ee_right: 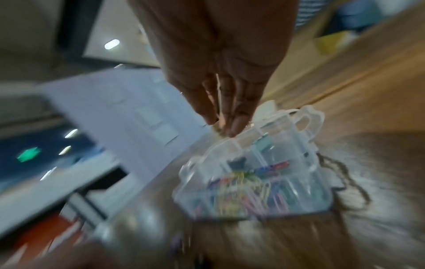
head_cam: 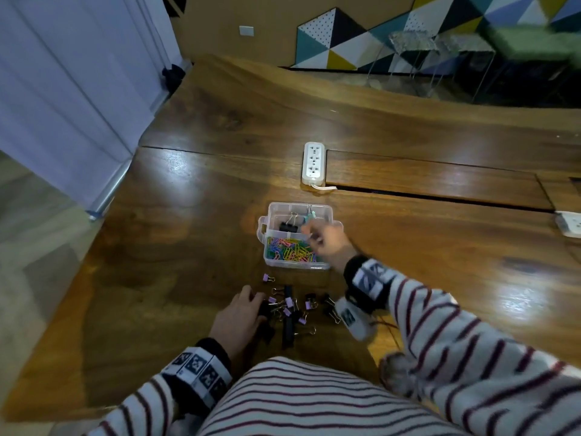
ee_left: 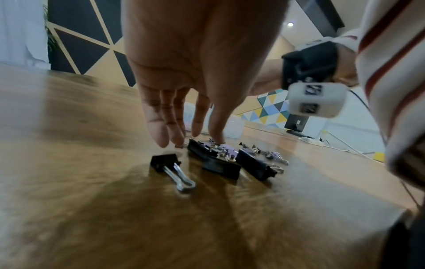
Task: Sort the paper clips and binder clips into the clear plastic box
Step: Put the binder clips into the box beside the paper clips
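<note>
A clear plastic box (head_cam: 273,212) stands on the wooden table. Its near compartment holds coloured paper clips (head_cam: 290,251); its far one holds a black binder clip (head_cam: 287,227) and a teal one (head_cam: 310,215). My right hand (head_cam: 311,238) hovers over the box (ee_right: 306,151) with its fingers bunched and pointing down (ee_right: 225,129). Blur hides whether they hold anything. A pile of black and purple binder clips (head_cam: 292,309) lies in front of the box. My left hand (head_cam: 256,298) reaches into that pile (ee_left: 220,156) with straight fingers (ee_left: 158,131), the thumb touching a clip. One black clip (ee_left: 166,163) lies apart.
A white power strip (head_cam: 313,162) lies just behind the box, beside a long slot (head_cam: 440,196) in the table. A second strip (head_cam: 569,223) sits at the right edge. The table's left edge (head_cam: 103,221) drops off towards the floor.
</note>
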A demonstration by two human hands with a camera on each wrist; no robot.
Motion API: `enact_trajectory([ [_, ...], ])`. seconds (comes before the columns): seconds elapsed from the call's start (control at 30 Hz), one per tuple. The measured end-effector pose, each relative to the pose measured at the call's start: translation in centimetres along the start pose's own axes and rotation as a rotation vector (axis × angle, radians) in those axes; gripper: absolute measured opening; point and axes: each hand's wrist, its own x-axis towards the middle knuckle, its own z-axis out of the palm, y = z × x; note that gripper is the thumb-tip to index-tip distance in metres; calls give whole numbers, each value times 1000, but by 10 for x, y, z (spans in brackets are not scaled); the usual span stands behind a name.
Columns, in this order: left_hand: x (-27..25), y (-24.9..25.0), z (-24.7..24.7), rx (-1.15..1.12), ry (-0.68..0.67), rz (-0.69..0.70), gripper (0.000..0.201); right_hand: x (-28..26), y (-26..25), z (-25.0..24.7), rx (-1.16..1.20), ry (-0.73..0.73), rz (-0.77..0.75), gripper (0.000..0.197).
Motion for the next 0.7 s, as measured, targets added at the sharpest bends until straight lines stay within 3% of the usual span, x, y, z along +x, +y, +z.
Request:
enact_trajectory([
  [0.07, 3, -5, -3, 18, 14, 21, 44, -32, -4, 18, -220, -224, -273, 21],
  [0.17, 7, -9, -4, 25, -7, 62, 43, -67, 2, 45, -555, -539, -546, 40],
  [0.27, 7, -10, -1, 17, -25, 59, 45, -81, 15, 64, -695, -582, -603, 46],
  [0.4, 5, -8, 5, -5, -28, 56, 44, -83, 20, 70, -679, -592, -507, 43],
  [0.5, 6, -8, 5, -49, -27, 46, 42, -82, 24, 64, -527, -551, -443, 40],
  [0.57, 7, -9, 5, -78, -30, 34, 41, -81, 26, 53, -249, -424, -287, 28],
  [0.7, 7, -10, 4, -101, -37, 28, 50, -62, 34, 24, 456, -223, 226, 12],
])
